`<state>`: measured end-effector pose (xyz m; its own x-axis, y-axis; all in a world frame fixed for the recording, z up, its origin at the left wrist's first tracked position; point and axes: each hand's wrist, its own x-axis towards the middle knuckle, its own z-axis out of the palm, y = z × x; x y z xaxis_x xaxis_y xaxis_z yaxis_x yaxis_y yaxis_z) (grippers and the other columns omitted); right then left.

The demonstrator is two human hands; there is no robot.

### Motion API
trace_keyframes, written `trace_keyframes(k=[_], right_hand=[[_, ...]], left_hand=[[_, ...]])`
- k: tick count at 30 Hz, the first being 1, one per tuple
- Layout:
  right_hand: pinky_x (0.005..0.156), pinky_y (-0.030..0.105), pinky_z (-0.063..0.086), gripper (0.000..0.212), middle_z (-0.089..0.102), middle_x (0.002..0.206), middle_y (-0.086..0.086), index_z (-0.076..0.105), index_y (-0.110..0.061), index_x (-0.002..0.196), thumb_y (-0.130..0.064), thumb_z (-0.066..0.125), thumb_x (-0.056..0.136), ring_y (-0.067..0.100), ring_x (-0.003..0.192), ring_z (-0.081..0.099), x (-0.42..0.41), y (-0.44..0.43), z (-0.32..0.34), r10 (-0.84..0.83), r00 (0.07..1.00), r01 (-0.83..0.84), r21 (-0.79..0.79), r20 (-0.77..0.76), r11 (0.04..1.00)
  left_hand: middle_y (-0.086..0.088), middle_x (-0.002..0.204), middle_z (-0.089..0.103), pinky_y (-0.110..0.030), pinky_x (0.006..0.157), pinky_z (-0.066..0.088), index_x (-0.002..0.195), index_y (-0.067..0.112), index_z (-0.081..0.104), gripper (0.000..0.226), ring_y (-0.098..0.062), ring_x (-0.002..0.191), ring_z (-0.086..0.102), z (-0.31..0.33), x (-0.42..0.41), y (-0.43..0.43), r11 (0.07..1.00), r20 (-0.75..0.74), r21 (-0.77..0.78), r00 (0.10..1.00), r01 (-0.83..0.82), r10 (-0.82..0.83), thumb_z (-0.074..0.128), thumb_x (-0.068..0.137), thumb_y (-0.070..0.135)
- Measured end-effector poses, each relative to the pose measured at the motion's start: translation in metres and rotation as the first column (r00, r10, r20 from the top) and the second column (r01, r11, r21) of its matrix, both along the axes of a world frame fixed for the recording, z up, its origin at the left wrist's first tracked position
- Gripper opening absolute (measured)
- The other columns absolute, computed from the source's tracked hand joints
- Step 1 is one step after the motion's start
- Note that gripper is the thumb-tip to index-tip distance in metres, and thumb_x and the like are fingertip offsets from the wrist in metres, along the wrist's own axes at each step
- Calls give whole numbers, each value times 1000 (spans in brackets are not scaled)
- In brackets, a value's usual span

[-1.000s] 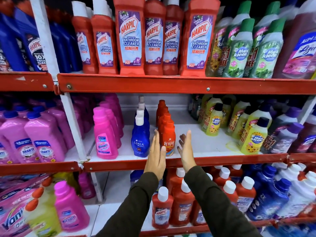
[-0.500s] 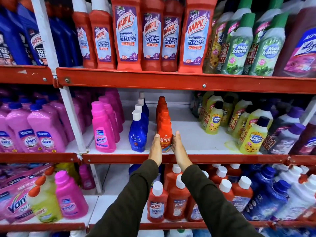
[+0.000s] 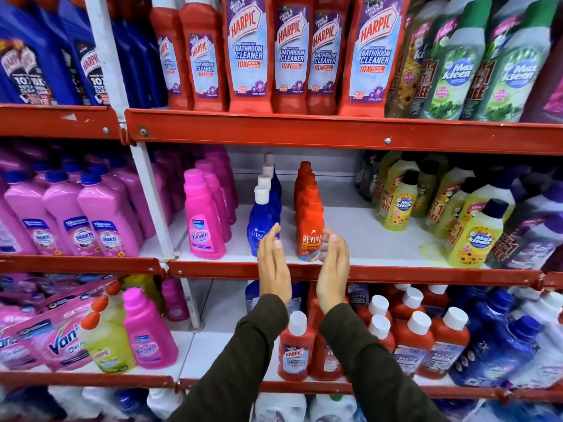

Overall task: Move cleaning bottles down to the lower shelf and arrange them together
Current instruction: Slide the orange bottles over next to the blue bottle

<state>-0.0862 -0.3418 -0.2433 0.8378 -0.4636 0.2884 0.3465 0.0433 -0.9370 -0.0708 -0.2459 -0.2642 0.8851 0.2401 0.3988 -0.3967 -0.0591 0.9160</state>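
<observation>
A row of orange Revive bottles (image 3: 310,229) stands front to back on the middle shelf (image 3: 396,271), with a row of blue Ujala bottles (image 3: 261,217) to its left. My left hand (image 3: 273,263) is raised in front of the Ujala row, fingers straight, a gap away from the front Revive bottle. My right hand (image 3: 333,266) is cupped just right of that bottle, fingertips close to its side; I cannot tell if they touch. Both hands hold nothing. On the lower shelf (image 3: 231,348) below stand red Harpic bottles (image 3: 295,351) with white caps.
Pink Vanish bottles (image 3: 203,226) stand left of the Ujala row, yellow Max Kleen bottles (image 3: 475,236) to the right. Bare white shelf lies between the Revive row and the Max Kleen bottles. Tall red Harpic bathroom cleaners (image 3: 248,53) fill the top shelf. A white upright post (image 3: 152,202) divides the bays.
Half a second ago both hands pressed the sides of the front Revive bottle. They have now spread apart and come off it; the bottle stays upright on the shelf.
</observation>
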Motion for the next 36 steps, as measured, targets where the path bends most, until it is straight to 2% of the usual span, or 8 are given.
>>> trace_keyframes(k=[5, 10, 16, 22, 26, 32, 35, 36], right_hand=[[114, 24, 35, 55, 52, 149, -6, 52, -25, 143, -52, 33, 99, 4, 137, 46, -2, 42, -1, 219, 975, -221, -49, -48, 974], [108, 22, 29, 61, 41, 152, -8, 32, -22, 154, -54, 22, 103, 6, 136, 40, 11, 71, 10, 376, 901, -365, 93, -214, 927], [93, 16, 39, 50, 60, 122, -16, 49, -31, 134, -58, 22, 101, -5, 109, 55, 17, 79, 13, 367, 896, -359, 81, -250, 930], [88, 21, 47, 34, 65, 107, -20, 56, -39, 108, -53, 26, 103, -2, 102, 61, 16, 80, 23, 391, 878, -385, 79, -275, 920], [80, 19, 48, 36, 64, 109, -15, 51, -32, 124, -52, 29, 103, -1, 100, 61, 19, 76, 22, 389, 877, -384, 74, -282, 920], [84, 20, 47, 33, 62, 108, -16, 50, -34, 122, -51, 29, 104, -1, 101, 60, 21, 91, 25, 396, 873, -395, 61, -284, 916], [97, 26, 46, 48, 60, 130, -6, 49, -24, 138, -51, 32, 103, 11, 121, 58, 16, 110, 21, 337, 901, -335, 54, -275, 941], [97, 24, 42, 51, 55, 138, -7, 46, -23, 143, -51, 32, 103, 11, 126, 53, 14, 111, 19, 282, 926, -280, 45, -252, 959]], left_hand=[[3, 152, 41, -21, 117, 28, 153, 17, 44, 60, -11, 144, 37, 10, 10, 34, 986, -3, -76, 989, -149, 150, 25, 105, 48], [-5, 171, 24, -38, 130, 18, 164, 15, 23, 60, -19, 157, 23, 31, 31, 64, 958, -295, -282, 947, 44, -130, 18, 112, 46], [-7, 154, 48, -26, 111, 32, 159, 10, 33, 63, -10, 132, 44, 31, 42, 76, 928, -338, -306, 886, 214, -316, 14, 112, 48], [-6, 144, 64, -50, 121, 40, 151, 21, 50, 92, -21, 133, 59, 6, 41, 77, 919, -340, -316, 876, 237, -343, 35, 85, 84], [-3, 141, 67, -52, 119, 41, 148, 28, 53, 115, -22, 132, 60, -7, 50, 77, 919, -364, -309, 862, 244, -352, 42, 61, 102], [-4, 146, 62, -52, 121, 38, 152, 27, 48, 107, -22, 135, 56, 6, 41, 99, 918, -390, -303, 846, 255, -364, 34, 70, 94], [1, 161, 47, -48, 126, 31, 159, 31, 37, 114, -20, 146, 45, 13, 30, 118, 933, -409, -249, 844, 261, -346, 35, 70, 102], [4, 166, 38, -42, 128, 25, 161, 32, 32, 100, -17, 152, 37, 20, 22, 119, 947, -376, -174, 870, 271, -318, 35, 82, 94]])
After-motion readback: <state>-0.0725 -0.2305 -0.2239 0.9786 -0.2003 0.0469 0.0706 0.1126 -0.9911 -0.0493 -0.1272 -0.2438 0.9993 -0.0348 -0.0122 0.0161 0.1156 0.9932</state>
